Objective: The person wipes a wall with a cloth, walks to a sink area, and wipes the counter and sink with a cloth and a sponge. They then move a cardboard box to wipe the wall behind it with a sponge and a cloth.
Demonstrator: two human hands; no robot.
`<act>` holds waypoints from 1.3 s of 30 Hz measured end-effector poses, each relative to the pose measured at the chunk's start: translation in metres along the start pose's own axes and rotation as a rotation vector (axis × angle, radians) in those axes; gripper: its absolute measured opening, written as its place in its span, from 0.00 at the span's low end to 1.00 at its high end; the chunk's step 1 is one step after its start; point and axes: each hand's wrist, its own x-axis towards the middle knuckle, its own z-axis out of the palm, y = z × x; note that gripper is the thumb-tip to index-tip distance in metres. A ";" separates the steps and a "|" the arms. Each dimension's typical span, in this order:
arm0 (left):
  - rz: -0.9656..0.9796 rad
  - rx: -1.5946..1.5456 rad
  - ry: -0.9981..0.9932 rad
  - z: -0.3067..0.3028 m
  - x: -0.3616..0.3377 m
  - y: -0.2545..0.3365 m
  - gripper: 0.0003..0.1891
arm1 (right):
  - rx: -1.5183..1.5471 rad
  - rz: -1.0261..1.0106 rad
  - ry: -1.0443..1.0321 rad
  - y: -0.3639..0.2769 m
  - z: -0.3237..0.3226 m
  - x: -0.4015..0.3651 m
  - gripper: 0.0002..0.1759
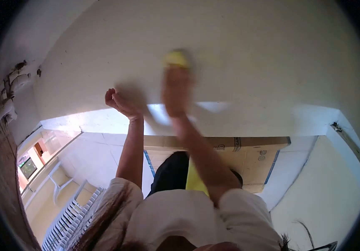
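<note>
Appearing blurred, the right hand (175, 90) is meeting a yellow sponge (176, 58) at its fingertips, against the white wall (251, 50); its finger state cannot be told. The left hand (120, 102) is resting nearby, fingers curled into a fist.

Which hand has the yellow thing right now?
The right hand, blurred, with the yellow object at its fingertips against the white wall; the left hand is a bare closed fist.

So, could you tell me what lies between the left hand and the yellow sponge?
In the head view, only bare, shadowed white wall separates the left hand from the yellow sponge.
</note>
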 end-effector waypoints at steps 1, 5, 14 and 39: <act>-0.051 -0.079 0.019 0.001 0.000 0.007 0.16 | 0.246 -0.020 0.031 -0.044 0.014 0.001 0.18; -0.021 -0.213 0.025 -0.010 0.009 -0.008 0.15 | 0.382 -0.358 -0.142 -0.053 0.027 0.014 0.17; -0.008 -0.118 -0.051 0.000 0.001 0.002 0.16 | -0.584 0.120 0.199 0.116 -0.070 0.115 0.25; -0.160 -0.150 -0.040 -0.009 0.011 0.004 0.19 | 0.072 -0.094 -0.074 0.062 -0.042 -0.070 0.11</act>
